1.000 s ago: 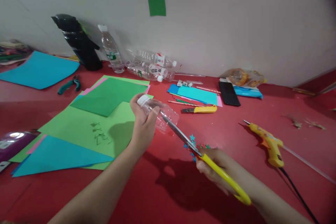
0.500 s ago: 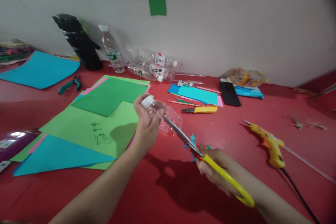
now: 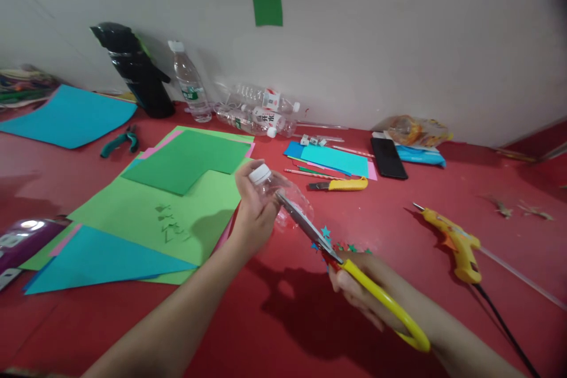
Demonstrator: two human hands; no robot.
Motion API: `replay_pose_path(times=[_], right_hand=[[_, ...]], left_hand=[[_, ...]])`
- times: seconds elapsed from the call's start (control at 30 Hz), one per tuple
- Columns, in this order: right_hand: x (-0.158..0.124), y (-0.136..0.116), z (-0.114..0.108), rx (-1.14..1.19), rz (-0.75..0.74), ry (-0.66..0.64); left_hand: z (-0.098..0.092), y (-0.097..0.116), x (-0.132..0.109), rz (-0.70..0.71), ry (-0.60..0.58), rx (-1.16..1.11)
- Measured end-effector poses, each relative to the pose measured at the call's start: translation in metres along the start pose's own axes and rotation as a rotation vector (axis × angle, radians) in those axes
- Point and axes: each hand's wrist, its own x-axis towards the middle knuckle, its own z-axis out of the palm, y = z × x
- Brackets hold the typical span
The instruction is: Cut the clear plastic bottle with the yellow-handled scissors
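Left fingers [image 3: 244,181] grip a clear bottle [image 3: 296,196] while right fingers [image 3: 346,284] hold yellow-handled scissors [image 3: 351,269].

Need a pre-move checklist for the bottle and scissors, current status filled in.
1. Clear bottle gripped by the left hand: ok, held near the capped end.
2. White cap on the neck: ok.
3. Yellow-handled scissors in the right hand: ok, blades pointing at the bottle.
4. Left thumb well clear of the blade tips: not ok, it shows right beside them.
5. Plastic between the blades: cannot tell, the thumb and the clear wall obscure it.
6. Glue gun and utility knife away from both hands: ok, both lie apart on the red table.
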Motion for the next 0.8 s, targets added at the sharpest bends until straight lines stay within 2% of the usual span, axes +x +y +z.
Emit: replay_pose_path(times=[0.23,0.5,0.6,0.8], right_hand=[[0.0044,0.0063,0.0046,0.100,0.076,0.077],[0.0019,0.0033,-0.0017,0.026,0.045,-0.002],[0.0004,0.0028,-0.0008,0.035,0.022,-0.016],[0.0002,0.0009,0.0051,0.059,0.020,0.070]], left_hand=[[-0.0011,-0.0001,-0.0002,-0.012,0.009,0.004],[-0.0018,-0.0012,-0.0002,0.014,0.001,0.014],[-0.0021,-0.0037,-0.0024,0.027,-0.045,0.035],[-0.0022,-0.0055,-0.0070,0.047,-0.097,0.061]])
